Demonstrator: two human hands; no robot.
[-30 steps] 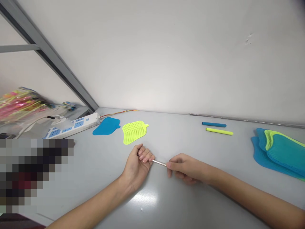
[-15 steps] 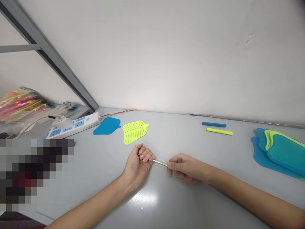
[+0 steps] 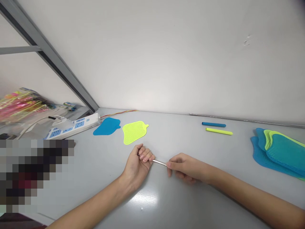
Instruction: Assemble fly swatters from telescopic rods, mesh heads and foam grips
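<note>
Between my two hands runs a thin silver metal rod (image 3: 159,163), held just above the grey table. My left hand (image 3: 140,163), palm turned up, is closed with its fingers wrapped round one end. The other end is pinched between thumb and fingers of my right hand (image 3: 183,167). Beyond my left hand lie a perforated yellow fly swatter head (image 3: 135,132) and a blue fly swatter head (image 3: 107,126), both flat. Farther right are a blue handle tube (image 3: 213,124) and a yellow handle tube (image 3: 219,131), side by side.
Several blue and yellow swatter heads (image 3: 286,152) are piled at the right. A white power strip (image 3: 78,124) with a plugged-in cable stands at the left, near bagged colourful items (image 3: 23,103). More metal rods (image 3: 228,120) lie along the wall. A blurred-out patch covers the lower left.
</note>
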